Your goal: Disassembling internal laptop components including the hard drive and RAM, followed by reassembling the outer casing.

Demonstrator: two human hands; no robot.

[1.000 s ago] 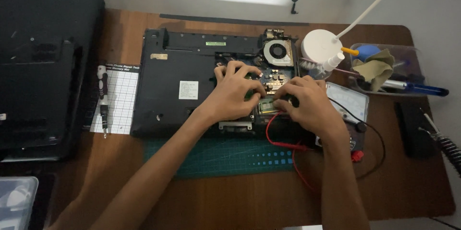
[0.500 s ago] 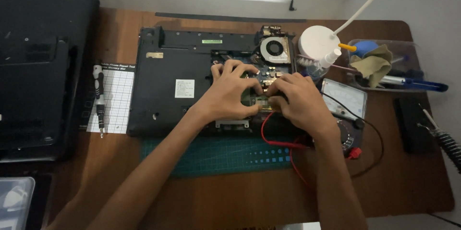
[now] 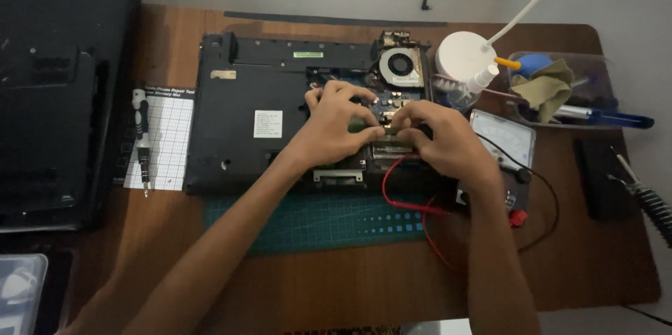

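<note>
An opened black laptop base (image 3: pixel 238 125) lies upside down on a green cutting mat (image 3: pixel 315 219), its round cooling fan (image 3: pixel 400 67) exposed at the top right. My left hand (image 3: pixel 334 125) and my right hand (image 3: pixel 437 140) meet over an open bay in the middle of the base, fingertips pressing on a small green circuit module (image 3: pixel 381 132) there. The fingers hide most of the module, so I cannot tell whether either hand grips it.
A multimeter (image 3: pixel 505 140) with red and black leads (image 3: pixel 399 195) lies right of my hands. A white round bottle (image 3: pixel 463 58) and a clear tray of tools (image 3: pixel 560 90) stand behind. A screwdriver (image 3: pixel 142 140) rests on a white grid card; a black laptop cover (image 3: pixel 56 97) fills the left.
Both hands stay on the same spot over the open bay, with only small finger shifts. The view has drifted slightly.
</note>
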